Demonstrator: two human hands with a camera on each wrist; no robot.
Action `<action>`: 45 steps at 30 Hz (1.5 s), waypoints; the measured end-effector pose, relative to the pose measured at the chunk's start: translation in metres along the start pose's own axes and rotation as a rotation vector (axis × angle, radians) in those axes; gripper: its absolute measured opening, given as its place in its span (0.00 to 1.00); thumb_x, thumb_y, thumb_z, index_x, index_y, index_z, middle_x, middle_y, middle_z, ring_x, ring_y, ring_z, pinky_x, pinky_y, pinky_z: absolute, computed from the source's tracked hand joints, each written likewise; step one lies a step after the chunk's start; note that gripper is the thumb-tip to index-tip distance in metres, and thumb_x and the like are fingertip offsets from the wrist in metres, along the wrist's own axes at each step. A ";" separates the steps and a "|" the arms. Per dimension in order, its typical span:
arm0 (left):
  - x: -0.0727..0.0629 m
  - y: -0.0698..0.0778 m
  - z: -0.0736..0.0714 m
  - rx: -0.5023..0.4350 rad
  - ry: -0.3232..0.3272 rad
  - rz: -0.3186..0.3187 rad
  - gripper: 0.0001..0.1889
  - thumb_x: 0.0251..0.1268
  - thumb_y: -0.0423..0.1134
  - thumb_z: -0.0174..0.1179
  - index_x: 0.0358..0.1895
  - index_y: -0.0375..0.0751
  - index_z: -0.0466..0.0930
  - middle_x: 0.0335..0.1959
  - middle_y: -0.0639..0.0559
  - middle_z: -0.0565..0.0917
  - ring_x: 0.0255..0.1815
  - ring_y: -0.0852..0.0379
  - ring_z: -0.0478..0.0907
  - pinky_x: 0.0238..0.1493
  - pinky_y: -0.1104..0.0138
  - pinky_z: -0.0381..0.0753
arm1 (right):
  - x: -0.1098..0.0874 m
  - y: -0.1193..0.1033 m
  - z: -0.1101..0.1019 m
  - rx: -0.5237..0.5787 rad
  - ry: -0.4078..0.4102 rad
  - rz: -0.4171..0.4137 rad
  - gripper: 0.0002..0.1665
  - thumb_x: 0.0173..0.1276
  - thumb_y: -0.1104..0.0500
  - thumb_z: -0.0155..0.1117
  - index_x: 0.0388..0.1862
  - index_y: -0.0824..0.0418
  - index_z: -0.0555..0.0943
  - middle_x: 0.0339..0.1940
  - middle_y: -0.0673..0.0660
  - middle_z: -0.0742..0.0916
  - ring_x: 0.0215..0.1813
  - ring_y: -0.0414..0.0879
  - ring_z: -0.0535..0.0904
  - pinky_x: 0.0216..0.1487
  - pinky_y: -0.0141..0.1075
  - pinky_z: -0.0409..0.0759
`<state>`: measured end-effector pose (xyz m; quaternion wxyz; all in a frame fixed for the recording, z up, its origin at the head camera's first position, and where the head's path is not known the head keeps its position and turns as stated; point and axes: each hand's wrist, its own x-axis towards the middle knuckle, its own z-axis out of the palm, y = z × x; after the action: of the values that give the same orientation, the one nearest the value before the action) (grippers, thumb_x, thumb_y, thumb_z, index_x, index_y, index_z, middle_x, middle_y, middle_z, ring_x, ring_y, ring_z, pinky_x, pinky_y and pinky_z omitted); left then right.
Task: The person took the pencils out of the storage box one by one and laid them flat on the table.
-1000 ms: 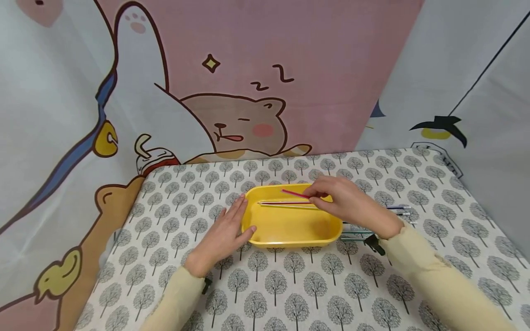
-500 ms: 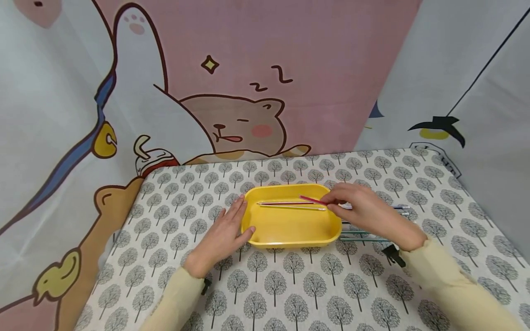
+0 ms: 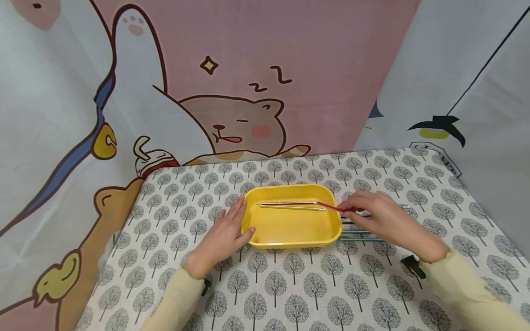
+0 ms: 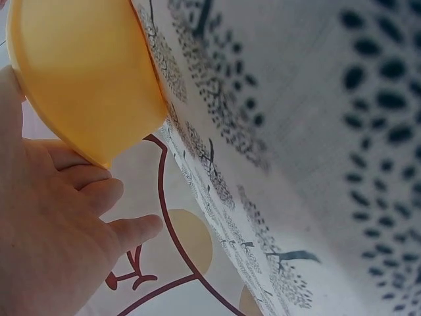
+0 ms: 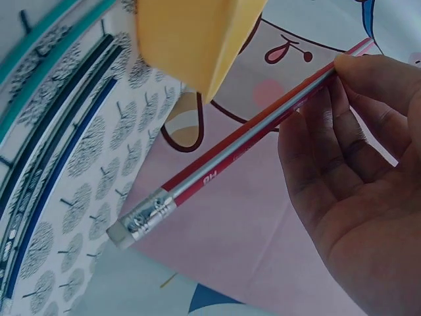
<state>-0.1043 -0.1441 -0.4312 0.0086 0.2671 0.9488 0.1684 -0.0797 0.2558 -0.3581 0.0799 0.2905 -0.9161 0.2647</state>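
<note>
My right hand (image 3: 378, 218) pinches a red pencil (image 3: 330, 207) over the right rim of a yellow tray (image 3: 290, 242). The right wrist view shows this red pencil (image 5: 237, 141) with a silver stripe and a white eraser end, held between thumb and fingers. Inside the tray lie a dark red pencil (image 3: 285, 203) and a yellow-green pencil (image 3: 294, 208), side by side. My left hand (image 3: 219, 239) rests against the tray's left end, fingers fairly straight. In the left wrist view, that hand (image 4: 59, 217) touches the tray's outer wall (image 4: 92, 72).
Several pencils lie on the patterned cloth right of the tray, among them a green pencil (image 3: 360, 239) and a dark blue pencil (image 5: 62, 184), partly hidden under my right hand in the head view. A cartoon-printed curtain (image 3: 331, 69) stands behind the table.
My right hand has moved right and slightly toward me with the red pencil, from above the tray to its right rim. The left hand has stayed in place.
</note>
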 end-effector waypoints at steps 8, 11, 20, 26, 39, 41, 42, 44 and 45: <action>0.000 0.000 0.000 0.003 -0.001 0.008 0.42 0.80 0.58 0.48 0.80 0.27 0.52 0.85 0.41 0.44 0.84 0.44 0.46 0.78 0.38 0.55 | -0.017 0.008 -0.003 -0.054 0.005 0.022 0.17 0.64 0.68 0.74 0.49 0.51 0.90 0.45 0.41 0.88 0.44 0.36 0.81 0.40 0.37 0.84; 0.000 0.000 0.000 0.007 0.005 0.013 0.42 0.80 0.58 0.48 0.80 0.27 0.52 0.85 0.40 0.44 0.84 0.44 0.46 0.77 0.37 0.55 | -0.024 0.012 -0.003 -0.058 0.012 0.022 0.17 0.63 0.67 0.75 0.48 0.50 0.90 0.44 0.40 0.87 0.41 0.33 0.79 0.36 0.33 0.82; 0.000 -0.001 0.001 0.012 0.001 0.009 0.42 0.80 0.58 0.48 0.80 0.27 0.52 0.85 0.40 0.45 0.84 0.44 0.46 0.77 0.38 0.55 | -0.041 0.023 -0.002 -0.087 0.003 0.016 0.18 0.61 0.67 0.76 0.48 0.49 0.91 0.44 0.41 0.88 0.39 0.32 0.78 0.34 0.33 0.82; 0.000 0.000 0.000 0.012 -0.005 0.010 0.42 0.80 0.58 0.48 0.80 0.27 0.52 0.85 0.40 0.45 0.85 0.45 0.46 0.77 0.38 0.55 | -0.054 0.031 0.000 -0.122 0.010 0.019 0.19 0.59 0.67 0.78 0.46 0.49 0.91 0.45 0.43 0.88 0.42 0.37 0.83 0.37 0.36 0.86; 0.000 -0.001 0.000 0.010 -0.004 0.009 0.42 0.80 0.58 0.48 0.80 0.27 0.52 0.85 0.41 0.45 0.84 0.44 0.46 0.77 0.38 0.56 | -0.079 0.045 0.009 -0.140 -0.021 0.051 0.20 0.56 0.67 0.79 0.46 0.51 0.91 0.42 0.42 0.87 0.39 0.31 0.79 0.32 0.31 0.83; 0.000 -0.001 0.000 0.012 -0.006 0.009 0.42 0.81 0.58 0.47 0.80 0.27 0.52 0.85 0.41 0.44 0.84 0.44 0.45 0.77 0.38 0.55 | -0.082 0.048 0.012 -0.139 -0.017 0.042 0.20 0.54 0.67 0.80 0.46 0.51 0.92 0.41 0.41 0.87 0.39 0.30 0.79 0.32 0.31 0.83; 0.000 -0.001 0.000 0.012 -0.011 0.008 0.42 0.81 0.58 0.47 0.81 0.28 0.51 0.85 0.41 0.43 0.84 0.45 0.45 0.77 0.38 0.55 | -0.083 0.049 0.013 -0.132 -0.018 0.039 0.20 0.54 0.67 0.80 0.46 0.51 0.92 0.41 0.41 0.87 0.38 0.30 0.79 0.32 0.30 0.83; -0.001 -0.001 -0.001 0.013 -0.012 0.008 0.42 0.81 0.58 0.48 0.81 0.27 0.51 0.84 0.41 0.43 0.84 0.45 0.45 0.78 0.38 0.55 | -0.085 0.051 0.016 -0.128 -0.007 0.026 0.21 0.53 0.67 0.81 0.45 0.51 0.92 0.41 0.41 0.87 0.39 0.31 0.80 0.33 0.31 0.84; -0.001 -0.001 -0.001 0.015 -0.011 0.009 0.42 0.81 0.58 0.47 0.81 0.27 0.51 0.84 0.41 0.43 0.84 0.44 0.45 0.78 0.38 0.55 | -0.086 0.052 0.018 -0.124 -0.004 0.019 0.21 0.52 0.67 0.81 0.45 0.50 0.92 0.41 0.41 0.87 0.40 0.31 0.81 0.34 0.31 0.85</action>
<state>-0.1043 -0.1453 -0.4309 0.0108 0.2724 0.9488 0.1597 -0.0391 0.3246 -0.4217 0.0933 0.2770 -0.9335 0.2076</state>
